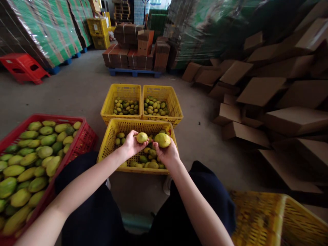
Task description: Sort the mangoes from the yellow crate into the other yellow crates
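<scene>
My left hand (133,145) holds a small yellow-green lemon (141,137) between thumb and fingers. A larger lemon (162,140) rests in my right hand (167,152), its fingers curled beneath and around it. Both hands are raised over the near yellow crate (105,150), a short gap apart. Inside that crate lie loose green and yellow lemons (153,164), partly hidden by my hands. To my left, a red crate (88,136) is filled with larger yellow-green lemons (28,159).
Beyond stand two yellow crates, left (104,109) and right (176,107), with lemons at the bottom. Another yellow crate (279,208) is at lower right. Cardboard boxes (261,90) pile up on the right. A red stool (24,66) and a blue pallet (134,72) stand farther back.
</scene>
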`<state>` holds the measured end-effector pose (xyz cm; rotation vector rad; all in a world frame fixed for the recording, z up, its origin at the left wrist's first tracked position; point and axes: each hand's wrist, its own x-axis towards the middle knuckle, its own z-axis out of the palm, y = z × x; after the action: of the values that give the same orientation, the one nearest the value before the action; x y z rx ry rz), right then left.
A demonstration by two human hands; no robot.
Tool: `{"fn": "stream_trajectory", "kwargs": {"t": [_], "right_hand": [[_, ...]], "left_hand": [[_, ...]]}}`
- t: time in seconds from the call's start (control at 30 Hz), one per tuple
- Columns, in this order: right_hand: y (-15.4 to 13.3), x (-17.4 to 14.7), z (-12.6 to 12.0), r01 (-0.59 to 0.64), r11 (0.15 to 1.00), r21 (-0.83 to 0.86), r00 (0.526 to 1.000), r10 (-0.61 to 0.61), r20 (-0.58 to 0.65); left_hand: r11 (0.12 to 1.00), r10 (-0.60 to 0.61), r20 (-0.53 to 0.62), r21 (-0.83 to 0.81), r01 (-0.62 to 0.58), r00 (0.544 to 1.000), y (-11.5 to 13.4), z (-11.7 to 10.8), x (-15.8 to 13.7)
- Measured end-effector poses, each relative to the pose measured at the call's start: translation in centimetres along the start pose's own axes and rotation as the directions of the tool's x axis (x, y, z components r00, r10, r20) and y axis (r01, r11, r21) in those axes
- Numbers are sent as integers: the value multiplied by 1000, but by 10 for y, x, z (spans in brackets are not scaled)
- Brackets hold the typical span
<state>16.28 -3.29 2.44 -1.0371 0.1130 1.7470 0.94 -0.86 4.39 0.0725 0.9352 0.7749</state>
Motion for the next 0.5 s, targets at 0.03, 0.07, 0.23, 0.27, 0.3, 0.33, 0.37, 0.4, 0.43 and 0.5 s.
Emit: {"fn": "stream_trajectory", "kwargs": {"t": [0.03, 0.07, 0.23, 0.27, 0.3, 0.33, 0.37, 0.4, 0.43, 0.5], "right_hand": [[0, -2, 1, -5, 1000, 9, 1000, 5, -16], [-1, -3, 3, -8, 1000, 19, 1000, 9, -29], [1, -8, 7, 67, 997, -40, 998, -68, -19], [1, -9, 8, 139, 987, -79, 990, -139, 1], [1, -11, 8, 246, 961, -128, 969, -244, 29], [1, -13, 7, 384, 904, -191, 923, -377, 72], [0, -16, 7, 534, 803, -264, 845, -519, 131], [-1, -19, 6, 670, 660, -339, 738, -643, 204], [-2, -22, 4, 772, 492, -403, 618, -731, 290], [-4, -27, 0, 861, 163, -481, 407, -788, 462]], "left_hand": [[1000, -2, -1, -3, 2, 1000, 0, 0, 0], [1000, -4, -1, -1, 4, 1000, 1, 1, 0], [984, 103, 32, 140, -106, 994, -1, 2, 1], [957, 213, 47, 192, -218, 976, -2, 2, 0], [900, 352, 78, 245, -360, 933, -2, 1, -1], [809, 492, 132, 296, -508, 861, -3, 1, -3], [693, 605, 206, 341, -636, 769, -3, 0, -5], [569, 677, 291, 376, -731, 676, -2, -1, -8], [457, 708, 374, 404, -793, 599, -2, -2, -11], [274, 708, 509, 441, -855, 490, 1, -5, -14]]}}
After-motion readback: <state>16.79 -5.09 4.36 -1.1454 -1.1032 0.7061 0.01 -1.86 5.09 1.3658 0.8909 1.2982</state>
